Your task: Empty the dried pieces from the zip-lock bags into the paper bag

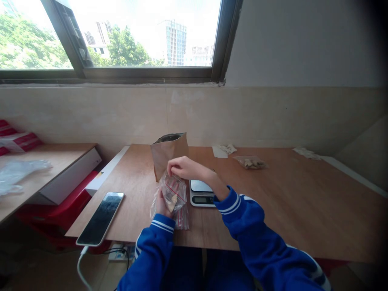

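Observation:
My left hand [163, 205] is closed on a clear zip-lock bag [178, 190] with a red seal line, low over the table. A pale piece [173, 201] shows inside it. Just above the bag's upper edge is my right hand [181, 166], fingers bent and pinched together; what they hold, if anything, is hidden. Beneath the left hand lie more zip-lock bags [182, 220]. A brown paper bag [166, 155] stands upright and open behind both hands. Partly covered by my right forearm, a kitchen scale [197, 200] sits to the right.
On the left of the wooden table [287, 206] lies a phone [101, 218] with a white cable [80, 262]. A filled clear bag [251, 162] and white tissue [227, 149] lie toward the back. A side table holds plastic bags [22, 173]. Below it is a red stool [72, 198].

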{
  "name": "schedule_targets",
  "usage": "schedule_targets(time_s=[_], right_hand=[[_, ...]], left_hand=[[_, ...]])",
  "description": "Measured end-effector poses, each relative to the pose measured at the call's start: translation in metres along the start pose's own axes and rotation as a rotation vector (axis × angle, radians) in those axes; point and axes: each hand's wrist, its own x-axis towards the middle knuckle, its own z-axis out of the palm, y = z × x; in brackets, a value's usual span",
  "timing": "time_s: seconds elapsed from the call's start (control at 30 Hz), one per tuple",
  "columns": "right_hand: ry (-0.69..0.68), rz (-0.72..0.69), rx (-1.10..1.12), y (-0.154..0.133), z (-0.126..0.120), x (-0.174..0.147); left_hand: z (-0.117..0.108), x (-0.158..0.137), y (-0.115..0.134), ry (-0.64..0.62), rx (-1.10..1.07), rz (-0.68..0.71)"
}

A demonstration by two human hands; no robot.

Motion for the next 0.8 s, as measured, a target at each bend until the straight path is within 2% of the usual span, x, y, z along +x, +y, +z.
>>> schedule_targets(time_s=[0.13,0.23,0.37,0.47,0.63,0.8], right_hand=[[-0.342,0.113,-0.199,0.001,0.027,-0.005],[-0.455,0.141,-0.308,0.004,0.048,-0.005],[-0.344,0.103,-0.314,0.013,0.071,-0.008],[-0.256,0.077,-0.277,0.02,0.078,-0.012],[-0.331,0.054,-0.22,0.029,0.075,-0.013],[-0.327,0.079,-0.209,0.028,0.07,-0.015]], left_hand=[[0.001,-0.001,0.001,0.013,-0.02,-0.023],[0.0,-0.001,0.001,0.012,-0.017,-0.026],[-0.001,0.0,0.001,-0.003,-0.001,-0.016],[-0.002,0.0,0.0,0.004,0.018,-0.038],[-0.002,0.0,0.001,0.017,0.024,-0.05],[0.0,-0.003,0.001,-0.01,0.01,-0.063]])
